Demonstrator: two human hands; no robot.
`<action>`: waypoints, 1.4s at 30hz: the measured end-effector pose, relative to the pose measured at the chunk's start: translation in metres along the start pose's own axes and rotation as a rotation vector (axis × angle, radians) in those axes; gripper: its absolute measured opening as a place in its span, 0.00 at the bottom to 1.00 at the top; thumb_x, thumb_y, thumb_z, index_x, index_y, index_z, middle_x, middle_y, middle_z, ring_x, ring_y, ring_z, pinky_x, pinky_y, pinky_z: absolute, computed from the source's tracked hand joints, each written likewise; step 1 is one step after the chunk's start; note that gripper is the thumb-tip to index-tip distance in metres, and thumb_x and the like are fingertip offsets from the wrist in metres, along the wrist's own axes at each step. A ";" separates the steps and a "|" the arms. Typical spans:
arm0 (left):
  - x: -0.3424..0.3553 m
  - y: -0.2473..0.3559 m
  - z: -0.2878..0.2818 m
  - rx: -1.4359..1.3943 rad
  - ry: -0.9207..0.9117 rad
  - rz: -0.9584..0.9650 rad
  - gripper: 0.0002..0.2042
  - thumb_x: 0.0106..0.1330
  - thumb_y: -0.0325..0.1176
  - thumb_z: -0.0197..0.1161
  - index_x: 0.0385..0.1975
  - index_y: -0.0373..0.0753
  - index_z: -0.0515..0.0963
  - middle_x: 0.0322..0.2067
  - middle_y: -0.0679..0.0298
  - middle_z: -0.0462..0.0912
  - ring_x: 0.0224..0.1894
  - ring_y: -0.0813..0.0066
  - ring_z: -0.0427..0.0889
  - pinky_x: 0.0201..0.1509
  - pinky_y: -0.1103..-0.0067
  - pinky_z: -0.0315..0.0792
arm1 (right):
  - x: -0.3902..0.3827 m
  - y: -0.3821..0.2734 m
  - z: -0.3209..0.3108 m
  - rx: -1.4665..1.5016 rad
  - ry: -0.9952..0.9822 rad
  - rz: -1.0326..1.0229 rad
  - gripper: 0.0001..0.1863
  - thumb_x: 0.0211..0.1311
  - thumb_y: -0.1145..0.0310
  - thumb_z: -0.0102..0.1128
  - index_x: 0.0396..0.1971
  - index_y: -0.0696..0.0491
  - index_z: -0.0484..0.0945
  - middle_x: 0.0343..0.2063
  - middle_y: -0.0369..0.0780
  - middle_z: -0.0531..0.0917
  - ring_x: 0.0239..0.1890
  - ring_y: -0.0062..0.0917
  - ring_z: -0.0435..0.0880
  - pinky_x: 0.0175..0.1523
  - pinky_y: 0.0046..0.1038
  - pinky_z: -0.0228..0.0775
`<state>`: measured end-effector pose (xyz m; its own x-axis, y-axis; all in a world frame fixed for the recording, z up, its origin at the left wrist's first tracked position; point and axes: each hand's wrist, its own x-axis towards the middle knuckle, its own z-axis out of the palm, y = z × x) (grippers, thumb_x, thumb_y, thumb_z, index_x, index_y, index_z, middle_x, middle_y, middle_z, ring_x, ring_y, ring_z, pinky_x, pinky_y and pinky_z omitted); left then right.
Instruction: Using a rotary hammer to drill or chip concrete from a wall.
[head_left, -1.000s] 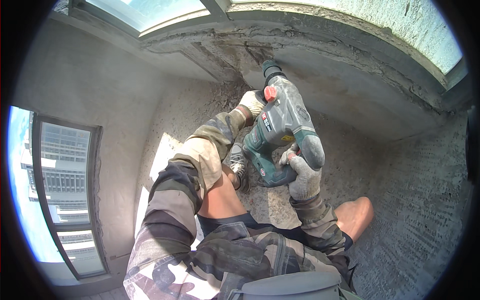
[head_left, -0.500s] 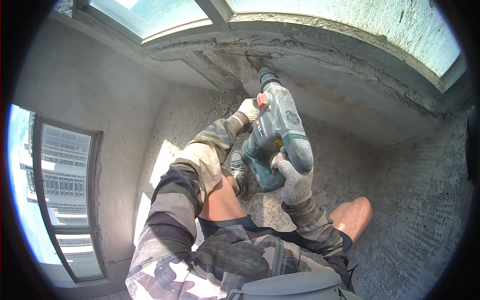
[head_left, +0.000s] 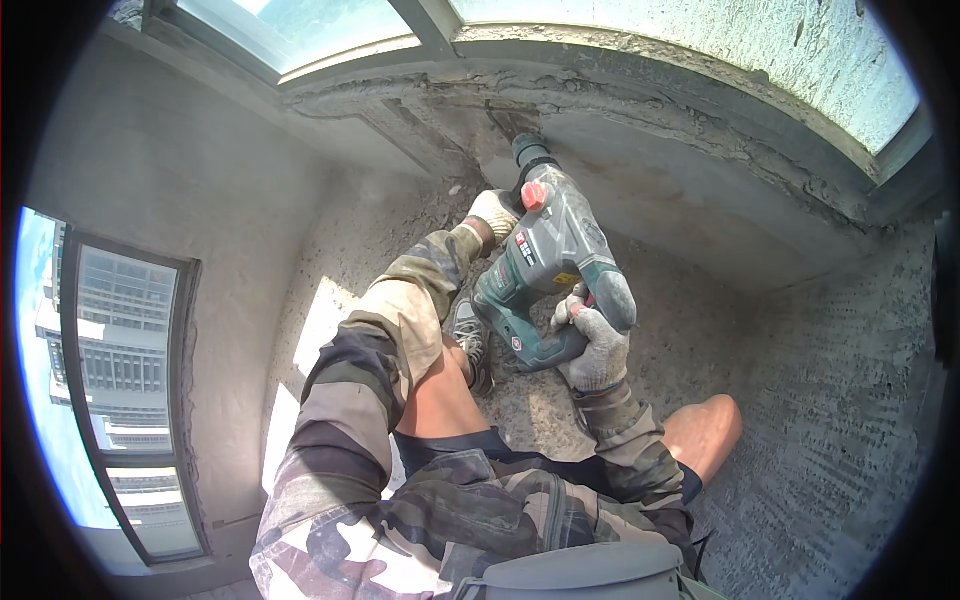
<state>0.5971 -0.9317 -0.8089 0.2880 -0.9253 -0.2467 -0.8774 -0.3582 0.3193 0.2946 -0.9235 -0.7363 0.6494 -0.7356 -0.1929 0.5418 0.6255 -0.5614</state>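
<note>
A green and grey rotary hammer drill [head_left: 548, 255] with a red knob lies across both my hands, its nose toward the wall under the window. My gloved left hand [head_left: 494, 212] is closed near the front of the tool, apparently round its side handle, which is mostly hidden. At the rear, my gloved right hand [head_left: 596, 346] wraps round the main grip, fingers by the trigger. From the chuck a dark bit [head_left: 503, 124] reaches to a groove in the chipped wall [head_left: 440, 120]; where its tip meets the wall is hard to make out.
A window frame [head_left: 640, 52] with a rough, broken sill edge runs above the wall. Rubble and dust cover the concrete floor [head_left: 690, 310]. Another window [head_left: 130, 350] stands in the left wall. My shoe [head_left: 470, 350] is close below the drill.
The drill has rolled and its rear has swung slightly right and up, with my right hand moving along. My left hand has shifted slightly up and left.
</note>
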 end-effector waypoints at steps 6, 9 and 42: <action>0.006 -0.005 -0.009 -0.048 0.057 -0.092 0.22 0.67 0.54 0.51 0.43 0.44 0.82 0.38 0.51 0.86 0.45 0.51 0.84 0.48 0.66 0.75 | 0.018 0.000 -0.016 0.132 -0.053 0.082 0.15 0.55 0.75 0.57 0.43 0.58 0.71 0.29 0.37 0.75 0.34 0.26 0.77 0.43 0.32 0.73; 0.006 -0.002 -0.012 0.040 0.071 -0.119 0.19 0.67 0.49 0.53 0.43 0.42 0.82 0.38 0.50 0.86 0.45 0.53 0.85 0.47 0.66 0.76 | 0.021 0.001 -0.016 0.063 -0.047 0.077 0.17 0.55 0.74 0.58 0.46 0.59 0.71 0.30 0.37 0.75 0.35 0.26 0.77 0.44 0.31 0.73; -0.025 -0.010 0.020 -0.917 0.080 0.201 0.15 0.62 0.39 0.66 0.45 0.38 0.79 0.40 0.57 0.85 0.45 0.66 0.83 0.50 0.72 0.74 | -0.085 0.073 0.091 -0.808 0.063 -0.276 0.09 0.56 0.78 0.68 0.37 0.58 0.80 0.31 0.35 0.83 0.33 0.18 0.80 0.41 0.24 0.72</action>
<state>0.5912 -0.9029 -0.8243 0.2199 -0.9739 -0.0561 -0.2787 -0.1179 0.9531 0.3272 -0.7922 -0.6879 0.5063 -0.8623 0.0047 0.1143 0.0617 -0.9915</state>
